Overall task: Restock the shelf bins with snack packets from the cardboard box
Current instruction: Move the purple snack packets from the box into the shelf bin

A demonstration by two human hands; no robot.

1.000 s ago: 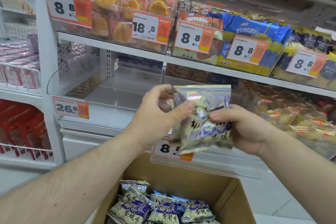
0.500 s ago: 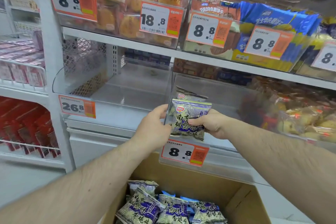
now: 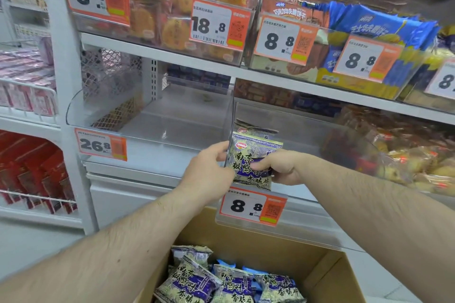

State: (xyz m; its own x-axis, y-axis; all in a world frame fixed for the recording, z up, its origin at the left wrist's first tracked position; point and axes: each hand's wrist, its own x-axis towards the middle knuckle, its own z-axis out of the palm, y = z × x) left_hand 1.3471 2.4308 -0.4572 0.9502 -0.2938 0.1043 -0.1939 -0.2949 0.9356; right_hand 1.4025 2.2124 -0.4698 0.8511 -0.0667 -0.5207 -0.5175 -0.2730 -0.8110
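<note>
A purple-and-cream snack packet (image 3: 256, 152) stands upright at the front left corner of a clear shelf bin (image 3: 320, 135), just above its 8.8 price tag (image 3: 251, 206). My left hand (image 3: 209, 170) pinches the packet's left edge beside the bin's clear divider. Gripping the lower right side is my right hand (image 3: 283, 167), thumb across the front. A second matching packet (image 3: 253, 128) stands right behind the first. Below my arms, the open cardboard box (image 3: 332, 275) holds several more of the same packets (image 3: 231, 283).
The clear bin (image 3: 147, 125) to the left carries a 26.8 tag. On the right, another bin (image 3: 406, 155) holds wrapped cakes. The shelf above (image 3: 172, 49) carries bins of pastries and blue biscuit packs. Red boxes (image 3: 32, 167) fill the white rack at far left.
Both hands carried the packet forward and down from chest height into the front of the 8.8 bin. The view moved closer to the shelf.
</note>
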